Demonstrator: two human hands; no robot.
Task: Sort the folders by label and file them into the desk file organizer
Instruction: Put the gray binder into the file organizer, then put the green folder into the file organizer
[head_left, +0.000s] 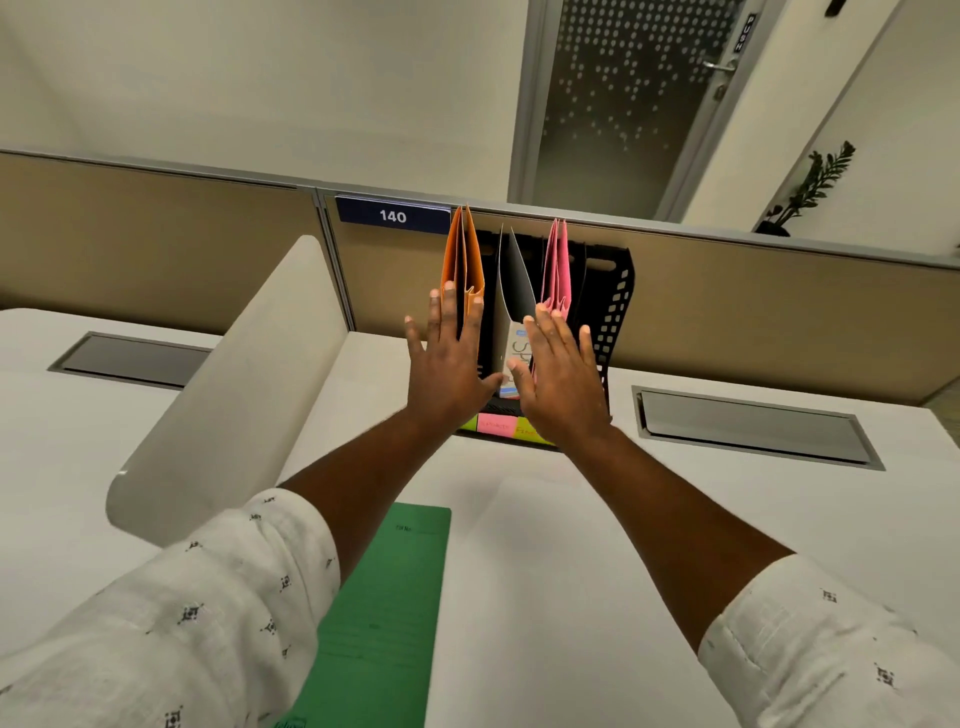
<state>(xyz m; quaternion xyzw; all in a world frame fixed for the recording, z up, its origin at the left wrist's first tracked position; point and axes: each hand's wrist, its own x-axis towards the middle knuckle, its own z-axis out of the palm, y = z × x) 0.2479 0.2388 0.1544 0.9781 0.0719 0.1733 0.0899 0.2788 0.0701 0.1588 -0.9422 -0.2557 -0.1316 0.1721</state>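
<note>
A black desk file organizer (618, 306) stands against the partition. In it stand orange folders (462, 254) at the left, a grey-white folder (514, 280) in the middle and pink folders (556, 270) at the right. My left hand (449, 358) lies flat with straight fingers against the front of the orange folders. In front of the pink folders my right hand (558, 374) is flat too, fingers spread. Coloured sticky labels (496, 426) line the organizer's front base. A green folder (384, 613) lies on the desk under my left forearm.
A white curved divider (234, 379) rises at the left. Two grey cable hatches (753, 426) are set into the white desk. A "140" plate (393, 215) is on the partition, with a door and a plant behind.
</note>
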